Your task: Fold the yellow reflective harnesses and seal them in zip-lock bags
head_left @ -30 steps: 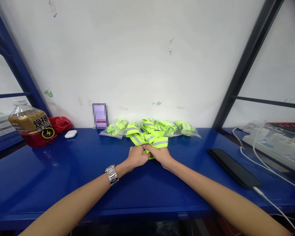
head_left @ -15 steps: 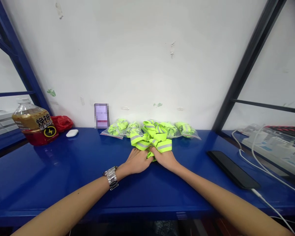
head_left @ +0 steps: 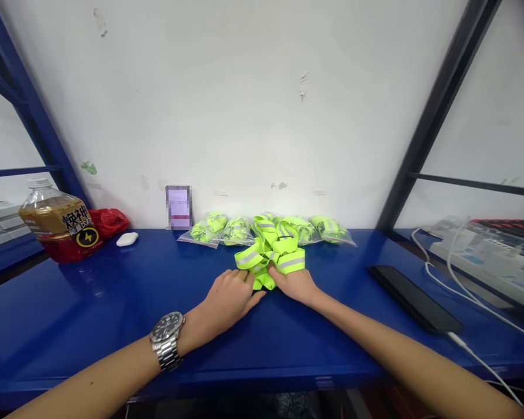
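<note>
A bundle of neon-yellow straps with grey reflective stripes [head_left: 268, 244] lies looped at the middle of the blue table. My right hand [head_left: 297, 285] grips its near right part, the thumb pressed on a strap and the other fingers mostly hidden beneath. At the near left edge of the bundle is my left hand [head_left: 229, 295], knuckles up. Its fingers curl over a strap edge and their tips are hidden; the thumb stands apart, pointing right. Behind the bundle, clear zip bags [head_left: 238, 231] with similar yellow straps lie in a row along the wall.
A black phone [head_left: 414, 298] on a white charging cable lies at the right, near power strips [head_left: 484, 262]. To the left stand a large drink bottle [head_left: 61, 224], a red plastic bag [head_left: 109, 222] and a white earphone case [head_left: 127, 239]. A lit phone [head_left: 180, 208] leans on the wall.
My left hand has shifted left and turned so the watch face shows, its thumb coming away from the bundle's centre. My right hand keeps its hold in nearly the same place.
</note>
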The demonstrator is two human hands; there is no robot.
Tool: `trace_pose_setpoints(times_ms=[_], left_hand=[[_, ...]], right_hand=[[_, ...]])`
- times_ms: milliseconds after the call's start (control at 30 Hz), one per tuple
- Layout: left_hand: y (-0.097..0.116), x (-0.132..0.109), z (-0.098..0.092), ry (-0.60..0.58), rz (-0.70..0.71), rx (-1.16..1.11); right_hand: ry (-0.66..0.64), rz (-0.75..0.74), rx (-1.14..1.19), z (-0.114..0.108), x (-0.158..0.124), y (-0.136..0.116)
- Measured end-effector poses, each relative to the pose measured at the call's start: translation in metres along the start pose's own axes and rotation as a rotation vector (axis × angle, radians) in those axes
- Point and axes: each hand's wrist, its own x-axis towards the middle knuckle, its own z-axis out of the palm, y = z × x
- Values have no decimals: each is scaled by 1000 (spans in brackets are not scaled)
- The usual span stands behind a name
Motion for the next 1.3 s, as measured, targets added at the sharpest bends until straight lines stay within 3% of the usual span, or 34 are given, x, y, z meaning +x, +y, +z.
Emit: trace_pose_setpoints(times_ms=[167,233,300,433,667,900,1000,1167,1300], left_hand=[[1,7,-14,254,304,237],[-3,16,-20,226,329,219],[-9,24,-21,91,356,128],[-20,28,-11,-56,415,-3],[-18,18,0,-33,358,37],[-18,19,4,61,407,81],[-17,21,6,85,407,116],[-18,23,6,48,381,113],[-19,21,3,5,350,-1]], right_hand=[[-40,26,25,-2,1,-1],[-46,-15,64,-2,2,0],[-47,-34,96,-1,3,3],[-42,-46,129,5,5,9],[-40,-70,153,-1,4,3],[-282,-237,179,-32,-10,-2],[-184,-291,47,-40,-21,0],[38,-189,-329,-44,-34,3],[89,-413,-437,-41,-25,5]])
